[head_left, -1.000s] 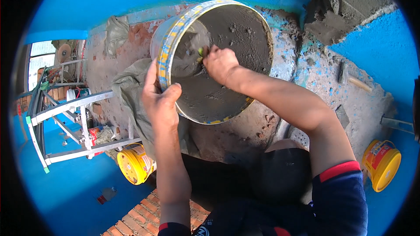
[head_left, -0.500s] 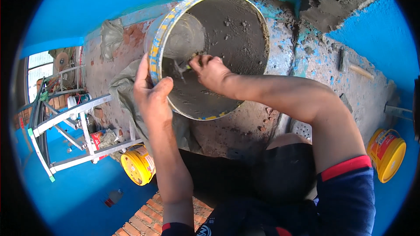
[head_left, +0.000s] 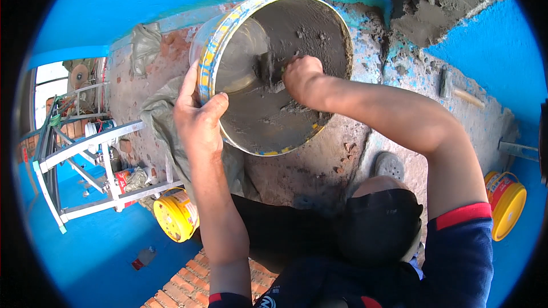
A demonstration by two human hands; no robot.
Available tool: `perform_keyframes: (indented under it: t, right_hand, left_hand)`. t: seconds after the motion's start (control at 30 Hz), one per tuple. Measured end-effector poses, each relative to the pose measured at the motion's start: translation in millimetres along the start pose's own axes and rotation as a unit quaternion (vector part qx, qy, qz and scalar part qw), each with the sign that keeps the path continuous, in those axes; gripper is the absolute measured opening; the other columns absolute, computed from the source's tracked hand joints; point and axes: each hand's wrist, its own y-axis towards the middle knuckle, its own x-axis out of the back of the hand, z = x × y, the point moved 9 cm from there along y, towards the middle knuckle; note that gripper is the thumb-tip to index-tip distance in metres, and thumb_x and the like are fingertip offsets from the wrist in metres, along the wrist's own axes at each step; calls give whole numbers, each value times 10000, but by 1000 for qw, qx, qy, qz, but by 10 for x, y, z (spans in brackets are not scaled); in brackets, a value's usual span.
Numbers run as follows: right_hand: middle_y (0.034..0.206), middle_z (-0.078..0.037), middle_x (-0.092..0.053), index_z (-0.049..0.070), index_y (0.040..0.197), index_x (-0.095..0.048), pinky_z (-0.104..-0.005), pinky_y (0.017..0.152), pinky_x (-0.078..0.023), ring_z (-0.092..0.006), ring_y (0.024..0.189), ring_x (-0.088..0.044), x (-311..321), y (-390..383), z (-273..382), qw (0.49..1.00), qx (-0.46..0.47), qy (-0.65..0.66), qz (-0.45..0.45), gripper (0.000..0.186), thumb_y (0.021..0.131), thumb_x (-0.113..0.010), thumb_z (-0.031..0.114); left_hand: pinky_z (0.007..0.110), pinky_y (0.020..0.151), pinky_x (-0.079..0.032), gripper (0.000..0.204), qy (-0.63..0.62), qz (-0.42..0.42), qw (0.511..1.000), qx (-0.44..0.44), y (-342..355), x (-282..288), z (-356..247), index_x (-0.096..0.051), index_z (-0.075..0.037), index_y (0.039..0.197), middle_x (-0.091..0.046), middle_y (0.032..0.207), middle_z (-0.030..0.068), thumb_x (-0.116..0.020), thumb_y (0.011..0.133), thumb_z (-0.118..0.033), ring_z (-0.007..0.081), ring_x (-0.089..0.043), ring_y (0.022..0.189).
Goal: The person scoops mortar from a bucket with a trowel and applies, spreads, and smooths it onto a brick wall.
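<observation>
A large bucket [head_left: 209, 64] with a yellow, blue and white rim lies tipped, its mouth turned toward me. Wet grey mortar [head_left: 308, 28] coats much of its inner wall. My left hand [head_left: 201, 115] grips the rim at the left, thumb over the edge and fingers along the outside. Inside the mouth, my right hand [head_left: 303, 80] is closed round the handle of what looks like a small trowel [head_left: 266, 68]. Its mortar-smeared blade points left toward the bucket's bottom; the handle is hidden in my fist.
A hammer [head_left: 461, 92] lies on the rough floor to the right, below mortar [head_left: 451, 5] on the blue surface. Yellow buckets stand at left [head_left: 176, 214] and right [head_left: 508, 205]. A metal frame [head_left: 91, 159] stands at left, with a grey-green sheet [head_left: 171, 114] beside the bucket.
My right hand has moved right and slightly up inside the bucket, bringing the trowel with it. My left hand keeps its hold on the rim.
</observation>
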Motion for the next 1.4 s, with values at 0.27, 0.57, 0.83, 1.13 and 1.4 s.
perform_keyframes:
  t: [0.27,0.57,0.83,1.13,1.4]
  right_hand:
    - [1113,-276,-660,-106,1227,-532,-432,893,-542,-375,1054,-661,211,110,-408,904,-92,392,-144,382,906,-476,94]
    - [715,-113,-693,11,845,-730,-365,493,-527,-209,561,-662,-282,-10,88,825,0,559,87,181,836,-575,104]
    - [1041,-216,-652,-7,1483,-294,-373,760,-572,-317,894,-690,556,-10,-77,969,25,64,-239,608,905,-457,86]
    - [574,-23,-525,93,984,-684,-291,337,-394,-102,418,-488,-471,83,-730,655,-134,743,36,206,958,-532,229]
    - [823,-255,-670,22,1241,-563,-499,644,-548,-377,699,-682,-164,-520,-182,935,23,314,-164,362,956,-520,242]
  left_hand:
    - [169,631,-429,699,27,-18,999,2,-20,-45,-4,-499,53,1380,-609,1063,16,-577,688,109,42,-516,769]
    - [208,765,-479,713,22,-13,1000,-7,37,-54,15,-461,83,1391,-611,1182,86,-586,689,105,102,-594,918]
    - [237,899,-476,690,2,1,1000,-10,86,-147,15,-464,88,1388,-594,1261,126,-563,707,133,148,-602,1066]
    - [183,624,-460,697,38,-4,999,-10,28,-267,-39,-509,58,1366,-625,1083,46,-612,681,130,53,-551,765]
    - [177,572,-436,689,33,-44,998,10,-41,-118,71,-519,54,1354,-622,1018,26,-627,678,133,37,-528,703]
